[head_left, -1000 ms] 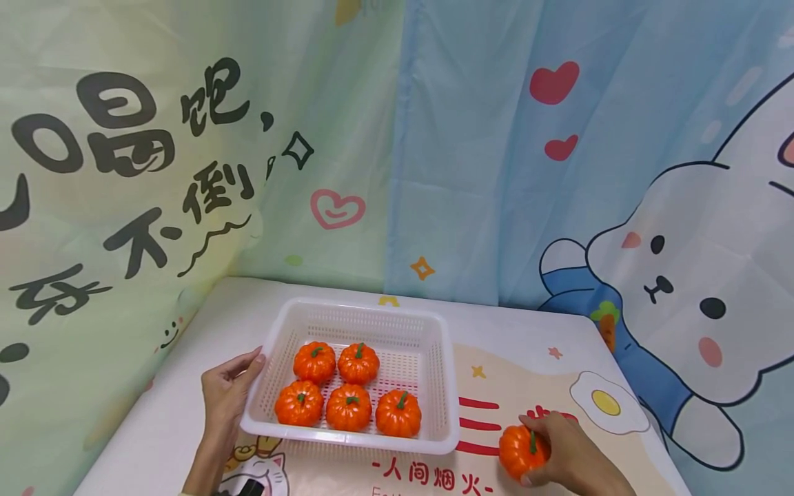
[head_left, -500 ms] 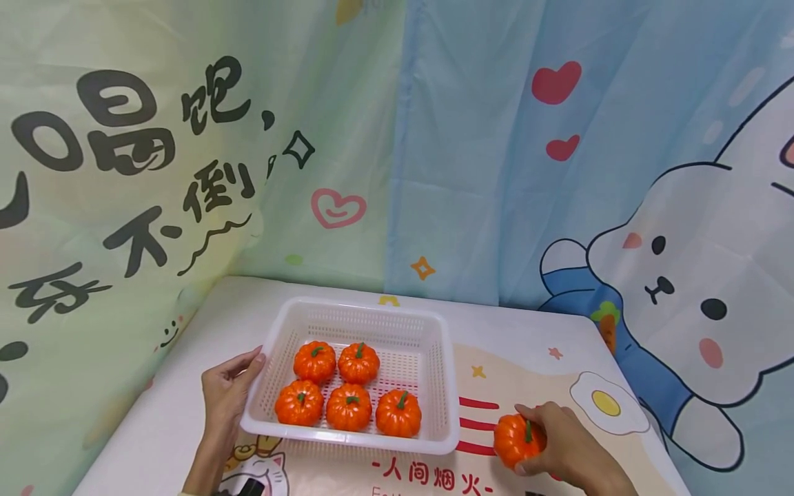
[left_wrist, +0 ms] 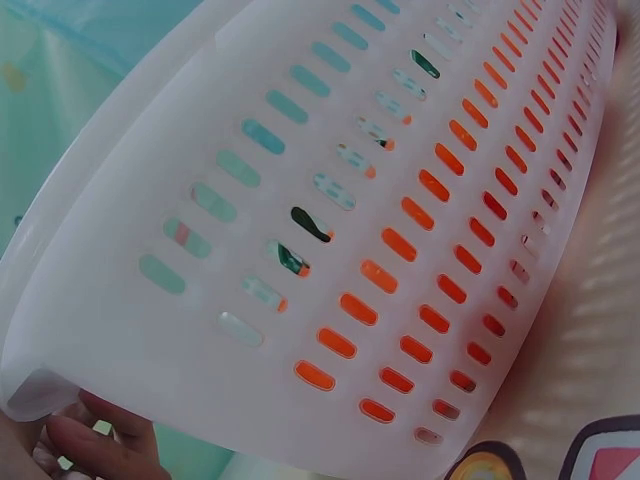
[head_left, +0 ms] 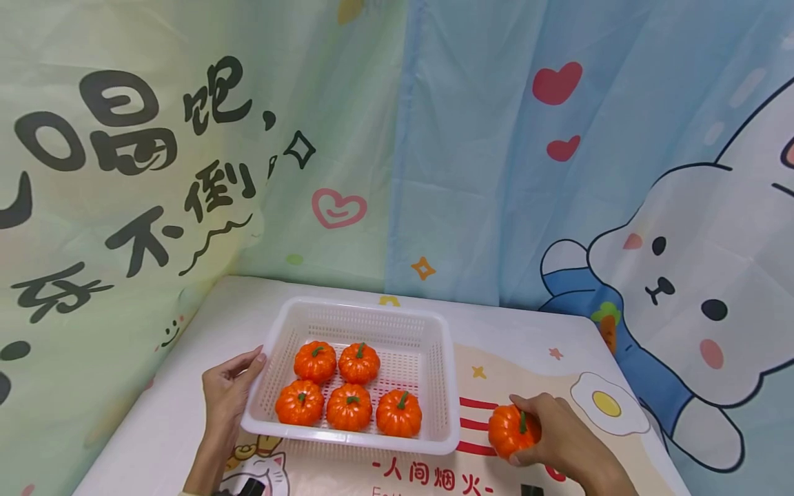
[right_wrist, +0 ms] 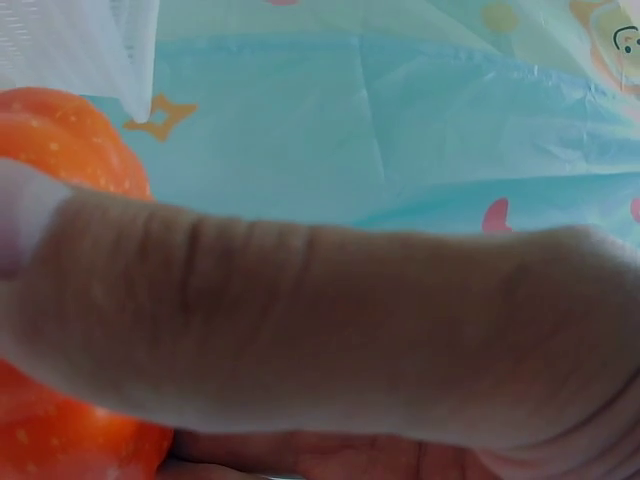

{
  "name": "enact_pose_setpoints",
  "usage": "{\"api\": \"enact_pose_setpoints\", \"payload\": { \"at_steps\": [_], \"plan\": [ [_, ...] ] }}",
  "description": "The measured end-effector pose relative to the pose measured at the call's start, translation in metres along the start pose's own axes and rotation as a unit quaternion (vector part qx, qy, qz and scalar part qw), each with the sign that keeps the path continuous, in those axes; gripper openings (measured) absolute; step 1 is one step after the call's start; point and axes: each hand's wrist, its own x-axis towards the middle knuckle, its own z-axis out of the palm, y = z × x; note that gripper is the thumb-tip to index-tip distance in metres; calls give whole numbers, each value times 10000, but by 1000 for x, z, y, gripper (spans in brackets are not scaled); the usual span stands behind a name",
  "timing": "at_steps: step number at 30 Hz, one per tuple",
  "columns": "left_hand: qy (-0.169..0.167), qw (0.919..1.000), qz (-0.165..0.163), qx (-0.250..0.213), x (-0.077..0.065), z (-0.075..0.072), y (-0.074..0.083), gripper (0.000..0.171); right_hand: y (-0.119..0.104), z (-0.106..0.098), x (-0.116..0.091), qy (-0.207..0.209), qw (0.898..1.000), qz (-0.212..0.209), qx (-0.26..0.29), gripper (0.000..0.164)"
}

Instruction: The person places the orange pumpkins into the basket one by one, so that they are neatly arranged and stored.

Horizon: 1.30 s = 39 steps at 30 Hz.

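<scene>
A small orange toy pumpkin with a green stem is held by my right hand, right of the basket. In the right wrist view the thumb lies across that pumpkin. My left hand grips the left rim of a white plastic basket, its fingers at the rim's corner in the left wrist view. Several matching pumpkins sit inside, in two rows toward the basket's left and front, stems mostly upward.
The white table carries a printed mat with red lettering and a fried egg picture. Behind it hangs a printed curtain with hearts and a white cartoon animal. Bare basket floor shows at the back right.
My right hand has carried the pumpkin slightly leftward and away from me, closer to the basket. The left hand and the basket stay where they were.
</scene>
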Motion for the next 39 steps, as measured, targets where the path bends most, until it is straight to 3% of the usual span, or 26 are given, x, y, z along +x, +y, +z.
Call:
{"api": "enact_pose_setpoints", "payload": {
  "at_steps": [9,23,39],
  "plan": [
    [22,10000,92,25,-1,2,0,38,-7,-2,2,-78,10000,35,8,92],
    [3,9999,-7,108,-1,1,1,38,-14,-4,1,156,9989,-427,-101,91],
    [22,9998,-52,171,0,0,1,38,-16,-3,4,89,9994,-313,-67,91]
  ]
}}
